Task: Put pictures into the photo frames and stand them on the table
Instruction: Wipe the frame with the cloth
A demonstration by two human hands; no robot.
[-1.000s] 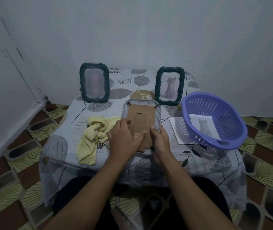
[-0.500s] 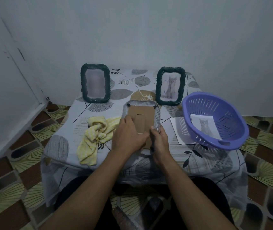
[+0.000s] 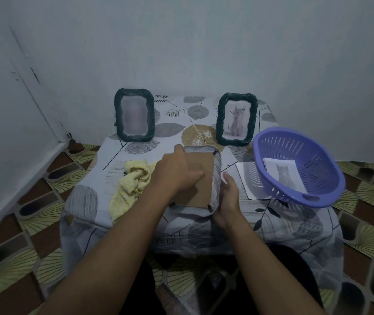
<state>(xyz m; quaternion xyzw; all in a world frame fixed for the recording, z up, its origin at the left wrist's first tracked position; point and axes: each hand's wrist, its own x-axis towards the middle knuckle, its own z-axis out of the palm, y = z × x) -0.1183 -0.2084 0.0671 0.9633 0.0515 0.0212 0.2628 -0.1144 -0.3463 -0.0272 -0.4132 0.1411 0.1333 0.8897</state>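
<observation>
1. The face-down frame (image 3: 204, 189) lies near the front middle of the table (image 3: 172, 130), with its brown cardboard back up.
2. Our left hand (image 3: 174, 173) grips its far left side, fingers curled at the top corner and thumb flat on the cardboard. Our right hand (image 3: 228, 198) holds the near right edge, though its fingers are mostly hidden behind the frame.
3. We judge the back is being closed. We should press the board flat, check each black clip (image 3: 209, 206) is turned in, then lift by both edges so nothing slips.
4. When standing it up, we should open the prop fully, because the tablecloth looks soft and wrinkled.
5. The left standing frame (image 3: 134, 118) and right standing frame (image 3: 237, 119) are upright at the back, well apart. The gap between them looks a fair spot.
6. A purple basket (image 3: 324, 164) holds a cat picture (image 3: 282, 176) and sits on a sheet (image 3: 245, 178). A yellow cloth (image 3: 133, 180) lies just left.
7. The low table stands against a pale wall (image 3: 204, 53), on a patterned floor (image 3: 33, 201).
</observation>
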